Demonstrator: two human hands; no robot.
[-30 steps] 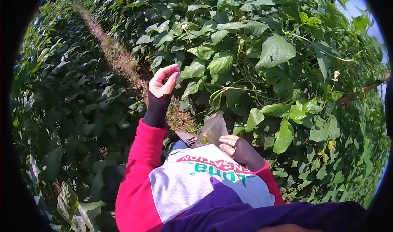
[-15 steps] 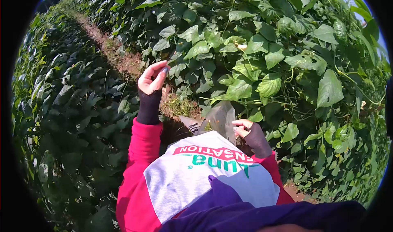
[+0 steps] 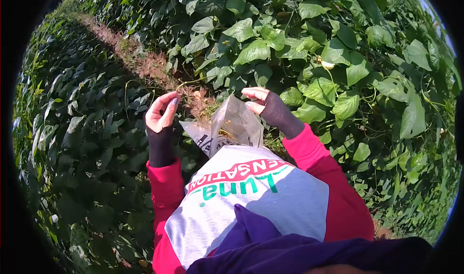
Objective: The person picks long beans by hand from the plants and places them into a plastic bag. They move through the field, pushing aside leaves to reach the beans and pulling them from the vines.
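Note:
My left hand (image 3: 161, 113), in a dark fingerless sleeve, is closed in a pinch over the soil path. At its fingertips is a thin yellow-green vine stem (image 3: 192, 81) that curves over from the leafy plants. My right hand (image 3: 257, 100) is raised just above the bag's right side, its thumb and fingers drawn together. Whatever it may hold is too small to make out. Between my hands, at my waist, a clear plastic bag (image 3: 245, 120) with dark printed letters gapes upward, with some yellowish bits visible inside.
Dense leafy vines (image 3: 333, 85) rise ahead and to the right, with a pale flower (image 3: 327, 65) among them. Shaded low vines (image 3: 82, 153) cover the left. A narrow soil path (image 3: 145, 63) runs between the rows toward the upper left.
My right hand has moved up and left, from beside the bag to above its edge. My left hand has lowered and shifted left. More of the bag shows, and the view has shifted slightly.

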